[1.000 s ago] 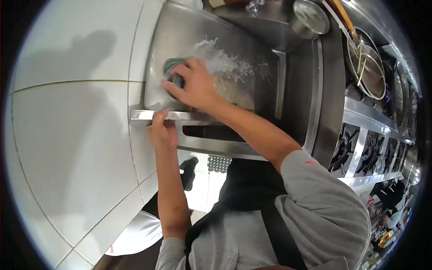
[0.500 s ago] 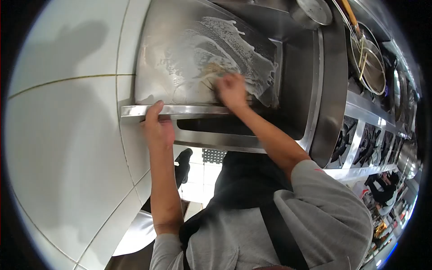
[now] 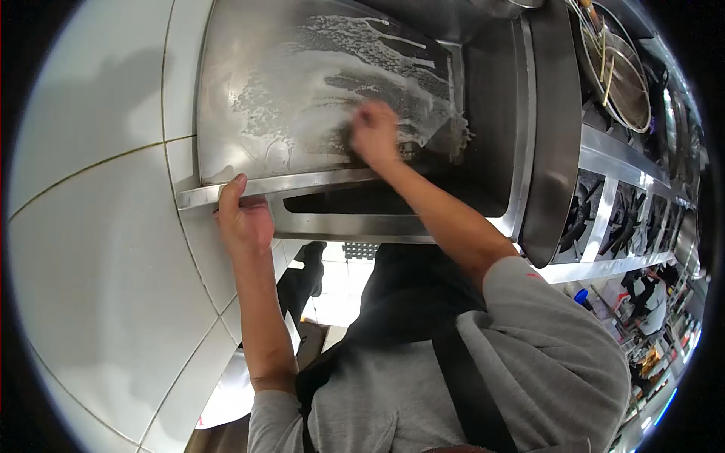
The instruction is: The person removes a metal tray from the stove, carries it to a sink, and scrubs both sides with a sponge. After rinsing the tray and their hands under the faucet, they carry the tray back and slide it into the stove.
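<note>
A large flat stainless-steel panel (image 3: 234,75) with a raised near edge leans into a metal sink (image 3: 495,128). White suds (image 3: 355,68) streak its surface. My left hand (image 3: 248,220) grips the panel's near left edge, thumb on top and fingers underneath. Closed and slightly blurred, my right hand (image 3: 375,132) is over the soapy middle of the panel. Whatever it holds is hidden beneath the fingers.
White wall tiles (image 3: 91,241) border the panel on the left. Right of the sink are stove burners (image 3: 608,219) and wire strainers (image 3: 627,83). A metal pot (image 3: 515,6) shows at the top edge. Another person (image 3: 651,298) is far off at right.
My right hand has moved slightly left and up over the panel, and the suds are spread differently. The panel and my left hand appear farther left in view. My left hand keeps its grip.
</note>
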Motion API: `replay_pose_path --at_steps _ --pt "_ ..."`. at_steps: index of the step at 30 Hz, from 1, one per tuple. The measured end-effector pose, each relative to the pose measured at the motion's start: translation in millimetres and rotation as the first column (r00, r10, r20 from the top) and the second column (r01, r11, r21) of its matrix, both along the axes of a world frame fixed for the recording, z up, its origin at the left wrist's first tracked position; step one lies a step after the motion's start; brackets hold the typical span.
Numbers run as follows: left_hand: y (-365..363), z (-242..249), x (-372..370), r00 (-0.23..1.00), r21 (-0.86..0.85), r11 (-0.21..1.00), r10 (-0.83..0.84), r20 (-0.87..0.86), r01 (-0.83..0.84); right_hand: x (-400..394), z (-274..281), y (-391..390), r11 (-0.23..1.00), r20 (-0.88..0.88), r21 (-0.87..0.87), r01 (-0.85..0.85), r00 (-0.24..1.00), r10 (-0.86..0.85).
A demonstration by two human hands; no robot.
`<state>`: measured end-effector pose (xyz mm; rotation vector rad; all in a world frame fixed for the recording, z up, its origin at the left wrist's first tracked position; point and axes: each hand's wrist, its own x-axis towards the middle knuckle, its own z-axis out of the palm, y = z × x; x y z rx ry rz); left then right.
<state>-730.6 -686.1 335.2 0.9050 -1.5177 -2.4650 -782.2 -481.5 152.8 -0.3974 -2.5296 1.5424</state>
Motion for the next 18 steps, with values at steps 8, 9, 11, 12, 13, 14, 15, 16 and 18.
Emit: replay_pose_path --at_steps 8,9,11,12,13,14,15,16,18 --pt "8.0 5.7 -2.7 1.0 -0.017 1.0 -0.012 0.019 0.013 -100.9 41.8 -58.3 0.974 -0.478 -0.07 -0.216 0.864 0.158" --pt "11.1 6.9 -2.9 1.0 -0.009 1.0 -0.012 0.023 0.012 -90.7 3.5 -22.3 0.999 -0.289 0.01 -0.044 0.956 0.045" --pt "12.0 10.1 -3.1 1.0 0.001 1.0 -0.002 0.021 0.002 -57.6 -92.3 59.8 0.981 0.159 -0.142 0.133 0.981 -0.11" --pt "9.5 8.6 -4.2 1.0 0.003 1.0 -0.008 0.001 0.008 -31.0 -110.8 85.6 0.971 0.264 -0.16 0.175 0.956 -0.129" --pt "7.5 5.8 -3.3 1.0 0.007 1.0 -0.02 -0.007 0.02 -16.8 -109.8 78.9 0.984 0.131 -0.156 0.09 0.989 -0.07" --pt "6.9 3.4 -1.1 0.999 0.014 0.999 -0.036 -0.01 0.036 -1.9 -108.1 71.2 0.99 0.003 -0.14 0.011 1.0 -0.01" --pt "6.8 2.0 -0.6 0.999 0.024 0.999 -0.038 -0.006 0.038 10.9 -101.7 60.3 0.991 -0.13 -0.114 -0.066 0.99 0.051" --pt "6.5 1.1 -1.6 0.999 0.032 0.999 -0.042 -0.006 0.042 6.7 -44.6 35.9 0.994 -0.196 -0.051 -0.101 0.976 0.09" --pt "6.2 2.4 -2.5 0.997 0.049 0.996 -0.072 0.009 0.071 -28.0 16.1 -13.6 0.978 -0.319 -0.039 -0.207 0.93 0.184"
